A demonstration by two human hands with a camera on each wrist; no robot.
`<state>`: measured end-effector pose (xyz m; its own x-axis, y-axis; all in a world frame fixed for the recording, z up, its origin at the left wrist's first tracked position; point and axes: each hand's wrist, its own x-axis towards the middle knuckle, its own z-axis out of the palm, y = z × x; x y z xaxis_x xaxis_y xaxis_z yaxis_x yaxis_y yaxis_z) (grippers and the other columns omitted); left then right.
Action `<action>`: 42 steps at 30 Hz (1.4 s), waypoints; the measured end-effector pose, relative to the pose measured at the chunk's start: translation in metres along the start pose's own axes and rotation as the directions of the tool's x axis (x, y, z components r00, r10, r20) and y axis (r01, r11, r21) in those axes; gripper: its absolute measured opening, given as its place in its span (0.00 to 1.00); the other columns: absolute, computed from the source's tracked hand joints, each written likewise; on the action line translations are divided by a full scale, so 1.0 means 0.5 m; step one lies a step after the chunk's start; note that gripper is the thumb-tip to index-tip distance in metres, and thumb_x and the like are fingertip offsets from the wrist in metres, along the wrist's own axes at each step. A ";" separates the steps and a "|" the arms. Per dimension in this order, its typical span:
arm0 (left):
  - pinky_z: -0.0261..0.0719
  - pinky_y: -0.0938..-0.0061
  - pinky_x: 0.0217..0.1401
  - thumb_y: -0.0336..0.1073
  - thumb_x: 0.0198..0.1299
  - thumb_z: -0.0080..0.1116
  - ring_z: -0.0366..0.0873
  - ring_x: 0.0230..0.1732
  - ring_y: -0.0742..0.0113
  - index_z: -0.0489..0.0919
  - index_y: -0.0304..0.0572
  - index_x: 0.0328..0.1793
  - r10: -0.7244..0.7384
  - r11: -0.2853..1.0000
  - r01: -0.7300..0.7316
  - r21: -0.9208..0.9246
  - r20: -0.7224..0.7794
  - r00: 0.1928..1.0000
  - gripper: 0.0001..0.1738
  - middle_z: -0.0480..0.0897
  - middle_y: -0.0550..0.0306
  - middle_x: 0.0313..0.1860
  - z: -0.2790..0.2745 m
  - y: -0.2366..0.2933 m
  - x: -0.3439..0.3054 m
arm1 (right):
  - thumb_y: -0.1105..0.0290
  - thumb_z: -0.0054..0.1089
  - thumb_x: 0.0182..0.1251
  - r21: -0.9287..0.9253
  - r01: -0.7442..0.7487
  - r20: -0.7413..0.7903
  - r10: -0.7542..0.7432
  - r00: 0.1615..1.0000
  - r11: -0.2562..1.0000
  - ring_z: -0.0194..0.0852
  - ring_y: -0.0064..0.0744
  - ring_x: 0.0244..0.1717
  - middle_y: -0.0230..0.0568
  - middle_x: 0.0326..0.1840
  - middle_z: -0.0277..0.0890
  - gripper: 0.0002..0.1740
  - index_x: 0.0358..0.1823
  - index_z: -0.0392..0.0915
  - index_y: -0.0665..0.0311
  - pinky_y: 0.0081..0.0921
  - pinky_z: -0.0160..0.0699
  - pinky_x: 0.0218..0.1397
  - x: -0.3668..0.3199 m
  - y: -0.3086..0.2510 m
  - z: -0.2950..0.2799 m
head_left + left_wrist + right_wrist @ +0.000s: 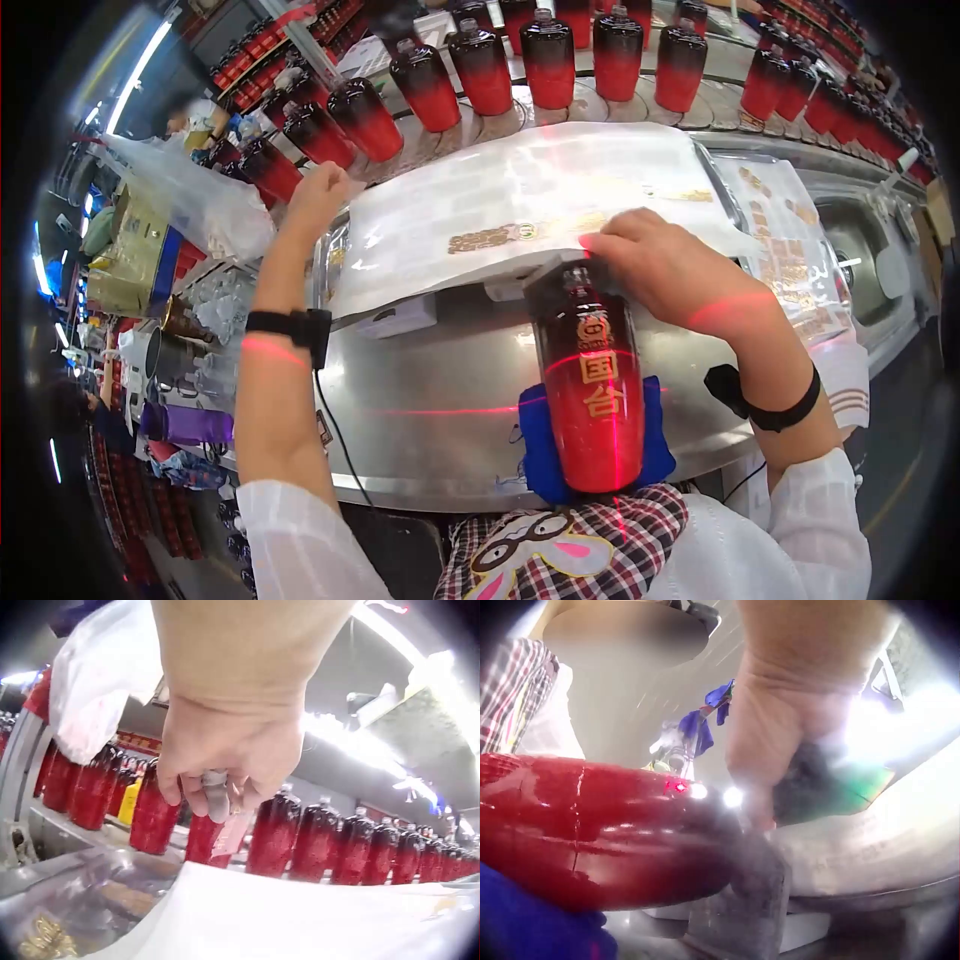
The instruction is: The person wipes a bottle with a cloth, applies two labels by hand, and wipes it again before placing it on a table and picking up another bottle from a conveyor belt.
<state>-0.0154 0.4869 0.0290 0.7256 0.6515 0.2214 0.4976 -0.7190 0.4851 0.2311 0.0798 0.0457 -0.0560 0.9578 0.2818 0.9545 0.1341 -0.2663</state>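
Observation:
A bottle, black fading to red with gold characters, lies on a blue cloth in front of the person, its neck pointing away. My right hand is at the bottle's neck end, fingertips right by the front edge of a white sheet with gold printed designs. I cannot tell whether these fingers grip the neck. Farther left, my left hand is stretched out towards the row of bottles. Its fingers pinch a small pinkish film piece, and one fingertip wears a grey cover.
Several black-and-red bottles stand upright along a curved conveyor beyond the sheet. Clear plastic bags and a purple container are at the left. At right are another gold-printed sheet and a metal basin.

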 end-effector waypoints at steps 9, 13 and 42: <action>0.75 0.70 0.50 0.24 0.57 0.53 0.79 0.43 0.62 0.75 0.36 0.46 0.490 0.856 -0.457 -0.242 0.099 0.866 0.10 0.78 0.52 0.38 -0.023 0.512 -0.273 | 0.74 0.66 0.60 0.126 0.075 -0.423 -0.015 0.906 0.989 0.75 0.50 0.52 0.50 0.52 0.74 0.19 0.54 0.77 0.66 0.36 0.77 0.52 -0.056 -0.123 -0.092; 0.78 0.67 0.46 0.22 0.57 0.56 0.80 0.42 0.57 0.73 0.35 0.53 0.561 0.803 -0.507 -0.314 0.111 0.820 0.16 0.80 0.50 0.36 0.024 0.595 -0.369 | 0.74 0.67 0.59 0.296 0.163 -0.400 -0.034 0.916 0.941 0.75 0.46 0.49 0.48 0.51 0.72 0.16 0.48 0.77 0.67 0.35 0.78 0.50 -0.102 -0.163 -0.077; 0.58 0.63 0.66 0.36 0.59 0.63 0.65 0.60 0.54 0.80 0.39 0.36 0.147 0.943 -0.168 -0.287 -0.094 0.985 0.08 0.76 0.48 0.57 0.178 0.551 -0.547 | 0.68 0.66 0.65 0.653 -0.129 -0.274 0.392 0.878 0.747 0.72 0.36 0.49 0.45 0.51 0.67 0.09 0.34 0.76 0.66 0.28 0.72 0.51 -0.219 -0.203 0.066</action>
<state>-0.0341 0.0890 0.0269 0.7427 0.5587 0.3691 0.2108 -0.7183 0.6631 0.1309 -0.0304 0.0114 0.4054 0.8239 0.3960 0.5288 0.1420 -0.8368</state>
